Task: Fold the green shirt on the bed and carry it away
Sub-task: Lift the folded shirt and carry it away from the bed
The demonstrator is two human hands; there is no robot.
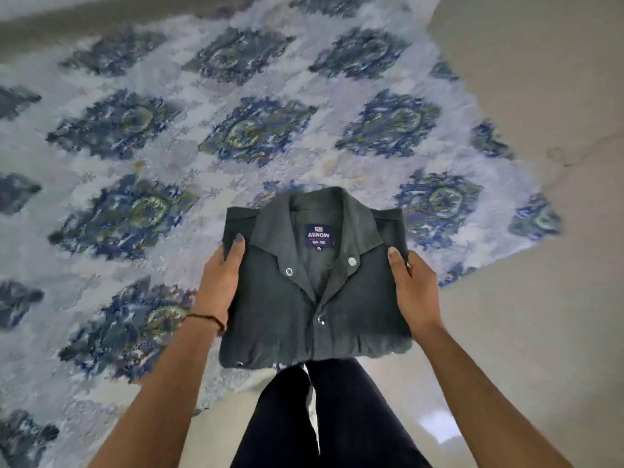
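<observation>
The dark green shirt (287,309) is folded into a neat rectangle, collar up, with a blue label at the neck and metal snap buttons down the front. It is held up in the air over the bed's near corner and my legs. My left hand (221,282) grips its left edge, thumb on top. My right hand (413,292) grips its right edge, thumb on top too. The fingers of both hands are hidden under the cloth.
The bed (169,157) with a white sheet printed in blue and green medallions fills the left and middle. Pale tiled floor (540,231) lies to the right and below. My dark trousers (337,417) show at the bottom.
</observation>
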